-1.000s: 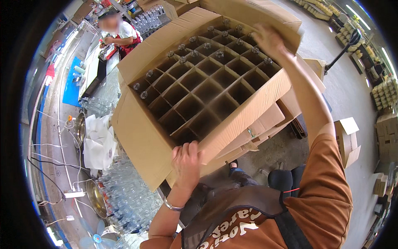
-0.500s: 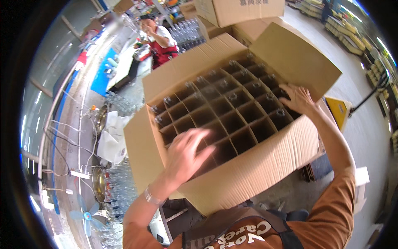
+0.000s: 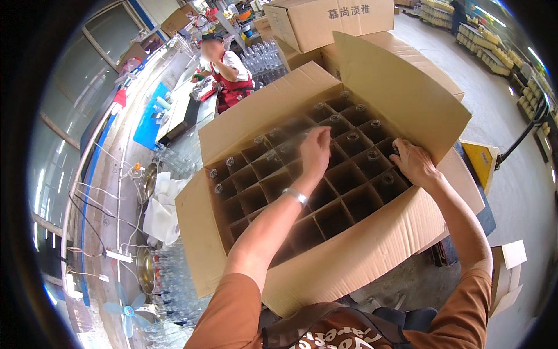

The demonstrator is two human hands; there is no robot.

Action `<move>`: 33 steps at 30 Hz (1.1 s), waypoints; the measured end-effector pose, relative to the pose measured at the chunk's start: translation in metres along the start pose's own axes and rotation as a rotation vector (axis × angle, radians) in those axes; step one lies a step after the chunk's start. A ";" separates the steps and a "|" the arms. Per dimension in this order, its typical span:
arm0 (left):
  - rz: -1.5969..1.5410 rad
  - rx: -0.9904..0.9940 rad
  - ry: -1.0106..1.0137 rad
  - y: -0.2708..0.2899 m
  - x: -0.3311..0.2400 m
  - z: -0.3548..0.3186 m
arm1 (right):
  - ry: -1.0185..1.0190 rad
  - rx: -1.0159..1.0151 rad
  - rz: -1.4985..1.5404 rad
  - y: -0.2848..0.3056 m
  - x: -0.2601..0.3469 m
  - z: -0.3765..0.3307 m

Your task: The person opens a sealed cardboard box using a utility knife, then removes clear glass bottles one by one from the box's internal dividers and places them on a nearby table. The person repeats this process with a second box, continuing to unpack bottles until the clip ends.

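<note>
A large open cardboard box (image 3: 360,238) stands in front of me, split into square cells by a cardboard divider (image 3: 344,220). Clear glass bottles stand in several cells, among them one bottle (image 3: 372,155) near the right side; other cells look dark, without a visible bottle neck. Over the middle of the divider is my left hand (image 3: 315,152), fingertips pinched together; what they hold, if anything, I cannot make out, as the area beside them is blurred. My right hand (image 3: 414,164) lies at the box's right side, fingers curled down into a cell; their tips are partly hidden.
Another carton (image 3: 331,26) stands behind the box. To the far left a person (image 3: 229,75) in a red apron sits at a bench. Clear bottles (image 3: 177,279) crowd the left, near a small blue fan (image 3: 128,310). A yellow pallet jack (image 3: 479,163) is at right.
My left hand has moved away from me and to the right, from the near-left cells to the middle, its fingers closing. My right hand has shifted slightly nearer. The right flap stands more upright.
</note>
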State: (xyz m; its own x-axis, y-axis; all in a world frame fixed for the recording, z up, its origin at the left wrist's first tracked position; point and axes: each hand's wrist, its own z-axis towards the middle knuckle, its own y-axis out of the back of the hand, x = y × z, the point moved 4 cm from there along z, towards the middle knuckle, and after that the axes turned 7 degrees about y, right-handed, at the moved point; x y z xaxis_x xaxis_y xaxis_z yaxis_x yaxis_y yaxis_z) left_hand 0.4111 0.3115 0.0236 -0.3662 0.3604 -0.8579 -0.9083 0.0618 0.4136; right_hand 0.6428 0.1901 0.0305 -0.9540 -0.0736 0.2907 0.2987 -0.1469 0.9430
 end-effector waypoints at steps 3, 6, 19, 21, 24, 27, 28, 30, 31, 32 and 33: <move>-0.155 -0.027 -0.164 0.012 -0.057 -0.001 | 0.014 -0.086 -0.017 -0.007 -0.001 0.001; -0.092 0.115 -0.482 0.025 -0.150 -0.008 | 0.018 -0.089 -0.027 -0.004 -0.003 -0.002; 0.833 0.699 -0.243 -0.082 -0.097 -0.031 | -0.076 -0.064 0.020 0.002 -0.001 -0.004; 0.866 0.713 -0.191 -0.096 -0.078 -0.029 | -0.076 -0.076 0.023 0.001 -0.004 -0.006; 0.883 0.728 -0.148 -0.089 -0.063 -0.026 | -0.083 -0.082 0.029 0.001 -0.003 -0.006; 0.827 0.666 -0.172 -0.072 -0.072 -0.021 | -0.108 -0.120 0.016 0.001 -0.005 -0.009; 0.768 0.570 -0.222 -0.055 -0.086 -0.020 | -0.097 -0.145 0.024 0.003 0.000 -0.008; 0.670 0.453 -0.227 -0.021 -0.118 -0.014 | -0.072 -0.189 0.031 0.000 -0.001 -0.006; 0.631 0.433 -0.187 -0.007 -0.131 -0.008 | -0.067 -0.192 0.013 0.000 -0.007 -0.007; 0.574 0.328 -0.259 0.016 -0.146 -0.010 | -0.045 -0.197 0.009 0.001 -0.007 -0.007; 0.519 0.222 -0.330 0.042 -0.159 -0.013 | -0.021 -0.201 0.006 0.002 -0.005 -0.005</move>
State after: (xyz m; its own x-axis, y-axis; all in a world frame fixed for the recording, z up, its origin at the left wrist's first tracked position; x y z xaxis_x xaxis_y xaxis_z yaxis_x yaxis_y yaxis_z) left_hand 0.4280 0.2449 0.1732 -0.6323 0.6599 -0.4059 -0.5543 -0.0193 0.8321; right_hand 0.6479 0.1855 0.0301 -0.9519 -0.0552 0.3014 0.3017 -0.3407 0.8905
